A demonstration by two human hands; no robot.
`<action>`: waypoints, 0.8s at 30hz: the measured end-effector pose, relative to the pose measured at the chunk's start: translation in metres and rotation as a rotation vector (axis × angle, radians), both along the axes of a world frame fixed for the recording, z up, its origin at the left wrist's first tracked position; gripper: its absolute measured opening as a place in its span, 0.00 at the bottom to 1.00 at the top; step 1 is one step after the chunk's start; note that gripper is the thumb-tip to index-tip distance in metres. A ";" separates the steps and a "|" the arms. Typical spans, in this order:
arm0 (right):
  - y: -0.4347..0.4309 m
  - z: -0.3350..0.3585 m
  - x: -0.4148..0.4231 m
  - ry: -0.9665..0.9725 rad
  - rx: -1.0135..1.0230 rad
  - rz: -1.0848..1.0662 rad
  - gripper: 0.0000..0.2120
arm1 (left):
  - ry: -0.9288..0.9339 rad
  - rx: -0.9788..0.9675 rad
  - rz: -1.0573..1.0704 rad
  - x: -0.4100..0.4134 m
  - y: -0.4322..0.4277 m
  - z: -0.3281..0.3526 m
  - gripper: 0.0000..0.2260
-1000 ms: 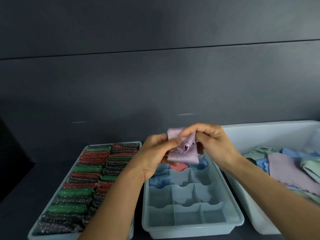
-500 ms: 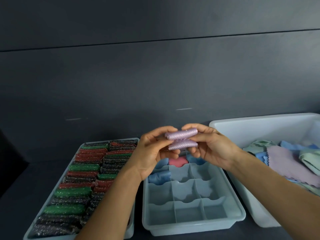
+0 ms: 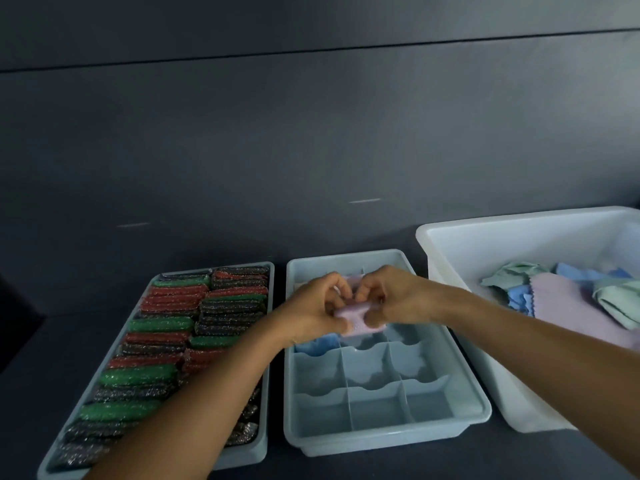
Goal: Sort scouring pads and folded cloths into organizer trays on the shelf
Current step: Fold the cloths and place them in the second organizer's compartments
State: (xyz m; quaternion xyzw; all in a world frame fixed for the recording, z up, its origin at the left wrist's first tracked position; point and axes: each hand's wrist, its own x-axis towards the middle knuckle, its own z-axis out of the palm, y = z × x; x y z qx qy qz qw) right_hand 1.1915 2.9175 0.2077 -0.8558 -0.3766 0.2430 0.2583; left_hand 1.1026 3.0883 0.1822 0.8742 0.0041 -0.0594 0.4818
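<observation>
Two hands squeeze one folded purple cloth [image 3: 356, 315] between them. The left hand [image 3: 311, 311] and the right hand [image 3: 391, 299] have their fingers curled tight on it, just above the back part of the divided tray [image 3: 464, 386]. A blue cloth [image 3: 317, 342] sits in a tray box under the left hand. The tray of scouring pads [image 3: 166, 344] is left of the divided tray. The white bin [image 3: 485, 244] with loose cloths is right of it. Half a second ago the hands were higher up; now they are lower, down at the tray.

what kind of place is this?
Likely a storage or stockroom shelf with dark walls: a tray of scouring pads, a divided organizer tray, a white bin of loose cloths.
</observation>
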 end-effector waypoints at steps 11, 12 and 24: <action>0.011 -0.022 -0.018 -0.592 -0.357 0.090 0.12 | -0.077 0.572 0.006 0.000 -0.016 -0.002 0.07; 0.012 -0.024 -0.017 -0.611 -0.388 0.091 0.12 | -0.087 0.539 0.028 0.000 -0.014 -0.001 0.05; -0.072 0.037 -0.004 -0.436 0.303 -0.366 0.07 | -0.220 0.253 0.053 -0.009 -0.033 0.015 0.04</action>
